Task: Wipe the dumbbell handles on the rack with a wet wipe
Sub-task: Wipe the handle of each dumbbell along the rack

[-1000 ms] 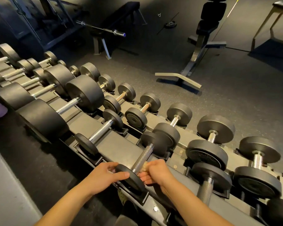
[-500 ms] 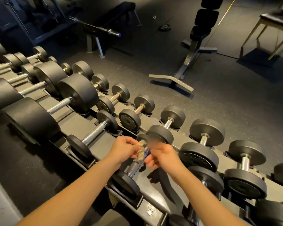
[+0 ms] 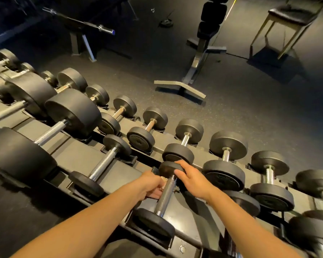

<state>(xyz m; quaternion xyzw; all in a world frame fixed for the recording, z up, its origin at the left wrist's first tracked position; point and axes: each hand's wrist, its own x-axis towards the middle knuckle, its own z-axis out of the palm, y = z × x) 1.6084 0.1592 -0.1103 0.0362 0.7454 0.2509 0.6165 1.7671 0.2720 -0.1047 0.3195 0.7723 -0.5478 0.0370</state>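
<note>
Head camera looks down at a long grey metal rack (image 3: 119, 174) that holds two rows of dumbbells in black cradles. The near dumbbell (image 3: 165, 196) lies in its cradle on the front row. It has a shiny, bumpy metal handle and round black ends. The left hand (image 3: 150, 184) is curled around a small pale wet wipe (image 3: 163, 183), pressing it on the handle's far part. The right hand (image 3: 192, 181) curls its fingers over the far round end.
</note>
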